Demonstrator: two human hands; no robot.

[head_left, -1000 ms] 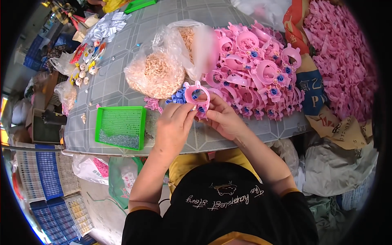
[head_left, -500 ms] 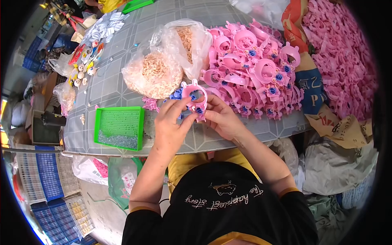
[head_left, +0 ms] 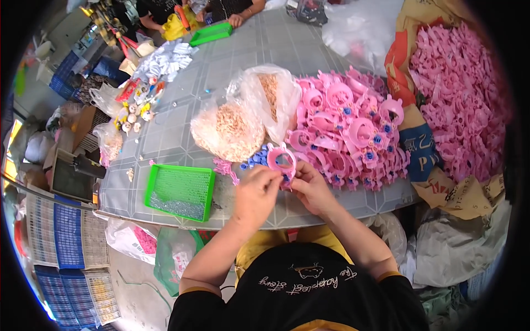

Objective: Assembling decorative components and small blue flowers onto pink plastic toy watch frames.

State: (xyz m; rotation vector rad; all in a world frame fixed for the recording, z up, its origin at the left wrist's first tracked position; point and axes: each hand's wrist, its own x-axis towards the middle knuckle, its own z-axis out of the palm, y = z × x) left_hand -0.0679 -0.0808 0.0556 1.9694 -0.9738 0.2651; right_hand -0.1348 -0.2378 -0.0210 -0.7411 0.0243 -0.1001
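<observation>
We are over the grey table (head_left: pixel 232 60), and both of our hands meet at its near edge; the left hand (head_left: pixel 255 194) and the right hand (head_left: pixel 309 186) are closed together on one pink plastic ring piece (head_left: pixel 280 159), fingers pinched on its lower rim while the ring stands up above the knuckles; what sits under the fingertips we cannot tell, they cover it. Just left of the piece lie a few small blue caps (head_left: pixel 255 161), touching the table; behind them two clear bags of tan bits (head_left: pixel 229 129) slump against each other; to the right the big heap of pink pieces with blue caps fitted (head_left: pixel 353 129) spreads to the table's edge, and further right a sack of bare pink parts (head_left: pixel 458 99) stands open. The green tray (head_left: pixel 179 191) sits well to the left of our hands, a thin layer of small parts in its near end. By our reading we are in the fitting step, pressing a small part into the ring piece; the next move would call for a firm squeeze with the piece kept steady, then a short carry right to the heap. Another person's hand (head_left: pixel 237 21) rests at the far edge, well apart from ours.
</observation>
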